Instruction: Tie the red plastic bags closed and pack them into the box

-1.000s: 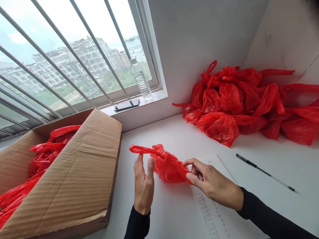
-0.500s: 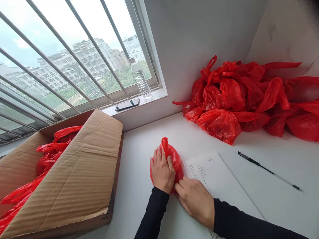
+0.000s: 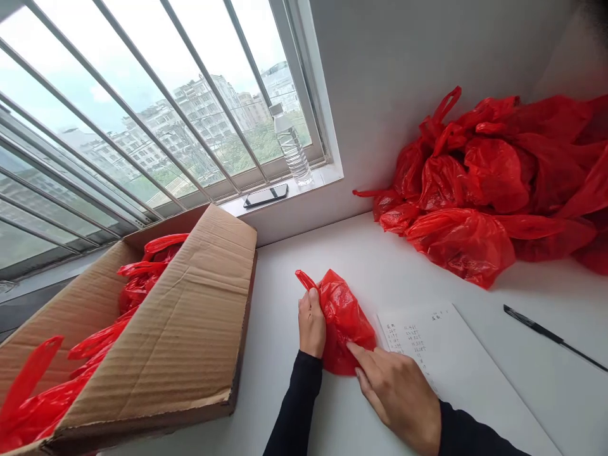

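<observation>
A small tied red plastic bag (image 3: 344, 316) lies on the white table in front of me. My left hand (image 3: 311, 323) grips its left side, thumb up by the bag's twisted handle. My right hand (image 3: 396, 389) rests against the bag's lower right edge, with the index finger stretched onto the red plastic and the other fingers curled. Both sleeves are black.
An open cardboard box (image 3: 185, 329) with several red bags inside stands at the left. A heap of red bags (image 3: 494, 183) fills the back right corner. A printed sheet (image 3: 456, 367) and a black pen (image 3: 546, 332) lie at the right. A phone (image 3: 266, 196) and water bottle (image 3: 293, 149) sit on the sill.
One second ago both hands held the bag stretched out by its handle. They then pressed it down; now the left hand has slid to its left side and the right hand sits lower right.
</observation>
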{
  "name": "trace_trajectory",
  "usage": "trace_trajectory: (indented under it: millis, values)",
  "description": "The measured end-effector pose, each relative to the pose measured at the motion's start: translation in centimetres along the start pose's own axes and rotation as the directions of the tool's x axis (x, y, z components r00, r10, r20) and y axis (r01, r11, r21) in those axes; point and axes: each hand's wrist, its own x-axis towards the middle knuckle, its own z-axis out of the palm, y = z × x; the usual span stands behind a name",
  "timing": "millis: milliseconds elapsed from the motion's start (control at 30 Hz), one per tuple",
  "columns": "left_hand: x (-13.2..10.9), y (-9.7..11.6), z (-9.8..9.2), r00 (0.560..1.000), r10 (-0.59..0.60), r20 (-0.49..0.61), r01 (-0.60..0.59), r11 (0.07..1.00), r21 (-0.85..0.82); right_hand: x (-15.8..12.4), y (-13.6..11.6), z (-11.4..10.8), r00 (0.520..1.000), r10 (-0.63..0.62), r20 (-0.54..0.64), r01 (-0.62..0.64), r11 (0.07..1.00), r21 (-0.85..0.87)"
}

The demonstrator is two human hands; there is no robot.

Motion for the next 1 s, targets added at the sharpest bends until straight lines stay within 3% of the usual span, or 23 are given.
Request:
trace_trajectory:
  millis: [133, 333, 400, 500, 567, 633, 700, 767, 833, 933, 1000]
  values:
    - [1.1, 0.1, -1.0, 1.0, -0.016, 0.018, 0.018, 0.995, -0.096, -0.3, 0.2, 0.2, 0.999, 0.033, -0.008, -0.033, 0.999, 0.036]
    - [3.5, 1.0, -1.3, 0.989, -0.005, -0.148, 0.007, 1.0, 0.009, 0.5, 0.3, -0.3, 0.998, 0.043, 0.052, -0.054, 0.974, 0.219]
    - [3.2, 2.1, -0.9, 0.99, 0.038, -0.133, -0.029, 0.997, 0.073, 0.6, 0.1, -0.7, 0.999, 0.038, 0.025, -0.043, 0.961, 0.273]
    - [0.2, 3.6, 0.1, 0.985, 0.117, -0.13, -0.094, 0.98, 0.174, 0.4, -0.2, -1.5, 0.993, 0.094, -0.077, -0.058, 0.924, 0.377]
    - [-2.8, 3.9, 0.9, 0.97, 0.235, -0.057, -0.205, 0.924, 0.324, 0.2, -0.3, -2.1, 0.973, 0.19, -0.128, -0.109, 0.876, 0.471]
    - [-5.0, 3.4, 1.4, 0.938, 0.324, 0.124, -0.342, 0.812, 0.473, 0.2, -0.1, -2.4, 0.947, 0.287, -0.144, -0.164, 0.818, 0.552]
    - [-5.2, 2.3, 1.4, 0.921, 0.31, 0.237, -0.39, 0.72, 0.574, 0.3, 0.1, -2.5, 0.924, 0.354, -0.143, -0.203, 0.775, 0.599]
    - [-2.9, 1.1, 0.7, 0.94, 0.245, 0.236, -0.34, 0.678, 0.651, 0.3, 0.2, -2.4, 0.915, 0.379, -0.137, -0.222, 0.758, 0.613]
    - [1.5, 0.2, -0.5, 0.958, 0.197, 0.206, -0.285, 0.663, 0.692, 0.3, 0.3, -2.1, 0.916, 0.381, -0.129, -0.229, 0.757, 0.612]
    - [8.3, -0.6, -2.4, 0.967, 0.215, 0.136, -0.248, 0.674, 0.696, 0.3, 0.3, -1.5, 0.914, 0.392, -0.107, -0.248, 0.747, 0.617]
    - [11.2, -0.9, -3.0, 0.966, 0.258, 0.032, -0.207, 0.686, 0.697, 0.2, 0.3, -1.0, 0.904, 0.42, -0.081, -0.281, 0.724, 0.63]
